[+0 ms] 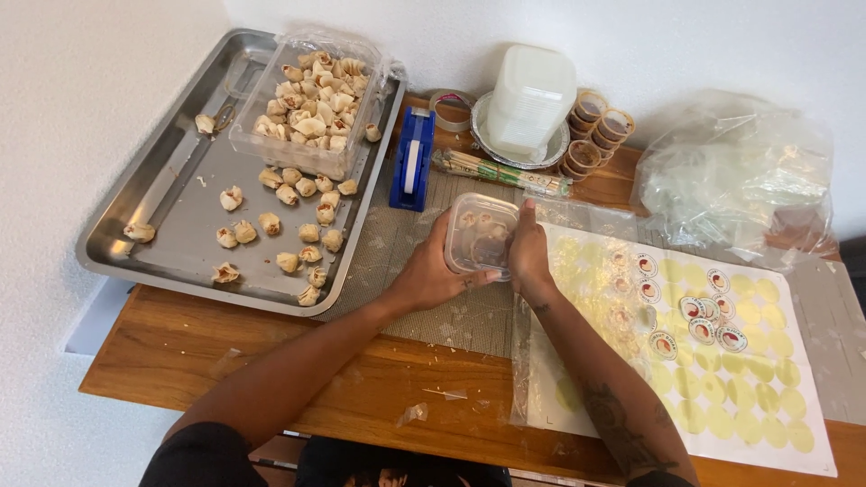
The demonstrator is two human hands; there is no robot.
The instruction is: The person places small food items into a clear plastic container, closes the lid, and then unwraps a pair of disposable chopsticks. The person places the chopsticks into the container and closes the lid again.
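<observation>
Both hands hold a small clear plastic box (479, 233) with a lid, a few pale pastries inside it, above a woven mat (424, 271). My left hand (431, 273) grips its left side and underside. My right hand (529, 254) presses against its right edge, fingers upright. Just right of the hands lies a white sticker sheet (713, 361) with round yellow blanks and several red-and-white round stickers (704, 311).
A steel tray (171, 203) at left carries loose pastries (298, 230) and a clear tub of pastries (311, 104). Behind stand a blue tape dispenser (412, 158), a tape roll (451, 108), bundled sticks (501, 171), stacked lidded boxes (532, 95), small sauce cups (595, 131) and crumpled plastic bags (735, 176).
</observation>
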